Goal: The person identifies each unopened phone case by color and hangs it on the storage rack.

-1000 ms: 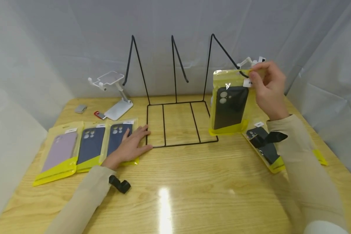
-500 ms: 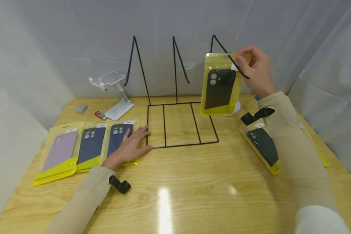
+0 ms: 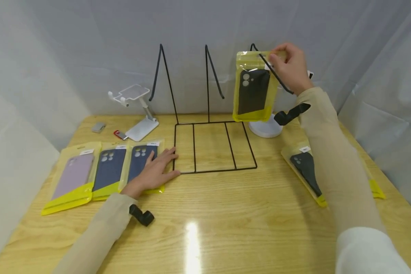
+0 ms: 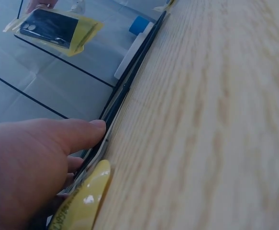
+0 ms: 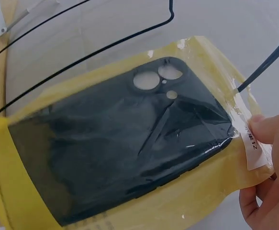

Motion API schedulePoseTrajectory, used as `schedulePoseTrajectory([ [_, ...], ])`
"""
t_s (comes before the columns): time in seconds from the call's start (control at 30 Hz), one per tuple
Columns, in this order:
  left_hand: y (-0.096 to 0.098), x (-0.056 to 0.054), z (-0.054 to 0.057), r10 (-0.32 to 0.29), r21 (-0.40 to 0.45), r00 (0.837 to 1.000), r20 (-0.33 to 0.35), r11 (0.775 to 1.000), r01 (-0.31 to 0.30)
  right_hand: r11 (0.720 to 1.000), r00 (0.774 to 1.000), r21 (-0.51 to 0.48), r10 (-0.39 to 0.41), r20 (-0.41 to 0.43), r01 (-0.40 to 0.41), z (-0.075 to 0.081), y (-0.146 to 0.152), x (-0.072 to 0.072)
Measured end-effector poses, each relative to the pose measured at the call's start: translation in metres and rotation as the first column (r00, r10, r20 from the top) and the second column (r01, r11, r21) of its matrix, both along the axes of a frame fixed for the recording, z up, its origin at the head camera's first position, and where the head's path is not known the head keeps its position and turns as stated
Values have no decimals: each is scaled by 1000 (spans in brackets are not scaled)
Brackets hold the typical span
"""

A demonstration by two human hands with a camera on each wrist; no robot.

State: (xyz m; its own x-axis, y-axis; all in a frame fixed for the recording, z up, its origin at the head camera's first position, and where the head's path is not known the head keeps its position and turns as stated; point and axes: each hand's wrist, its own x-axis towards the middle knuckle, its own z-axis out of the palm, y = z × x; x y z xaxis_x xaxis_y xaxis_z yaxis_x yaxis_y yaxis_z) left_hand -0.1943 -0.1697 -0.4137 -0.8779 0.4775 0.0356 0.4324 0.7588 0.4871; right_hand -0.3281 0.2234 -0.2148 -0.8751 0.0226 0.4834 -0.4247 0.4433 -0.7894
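My right hand (image 3: 291, 68) pinches the top right corner of a yellow-edged clear pouch with a black phone case (image 3: 253, 89) inside. The pouch hangs upright on the right arm of a black wire display rack (image 3: 235, 169); in the right wrist view the hook arm (image 5: 266, 63) meets the pouch's top edge near a white label (image 5: 254, 148). My left hand (image 3: 154, 171) lies flat, its fingers at the left side of the rack's base and its palm over a pouched blue phone case (image 3: 137, 161). In the left wrist view its thumb (image 4: 84, 134) touches the base wire.
At left lie pouches with a purple case (image 3: 72, 173) and another blue case (image 3: 109, 169). Behind them are a white phone stand (image 3: 142, 129), a red-and-silver USB stick (image 3: 120, 134) and a small grey block (image 3: 98, 127). A pouched black case (image 3: 306, 169) lies under my right forearm, near a white round base (image 3: 265, 129).
My right hand has moved up, left and back along the rack's right arm, carrying the pouched black case from the hook's tip toward the upright. My left hand has stayed put.
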Motion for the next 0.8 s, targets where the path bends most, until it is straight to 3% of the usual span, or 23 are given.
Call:
schedulePoseTrajectory([
  [0.2,2,0,0,1,2,1000,2,1000,-1,1000,998,-8,20,61,-19,4,1,-8],
  [0.43,4,-1,-1,-6,5,1000,-14,1000,7,996,992,32,75,102,-79,7,14,1],
  [0.8,7,-2,0,-17,15,1000,-26,1000,18,991,992,44,127,16,-127,14,34,20],
])
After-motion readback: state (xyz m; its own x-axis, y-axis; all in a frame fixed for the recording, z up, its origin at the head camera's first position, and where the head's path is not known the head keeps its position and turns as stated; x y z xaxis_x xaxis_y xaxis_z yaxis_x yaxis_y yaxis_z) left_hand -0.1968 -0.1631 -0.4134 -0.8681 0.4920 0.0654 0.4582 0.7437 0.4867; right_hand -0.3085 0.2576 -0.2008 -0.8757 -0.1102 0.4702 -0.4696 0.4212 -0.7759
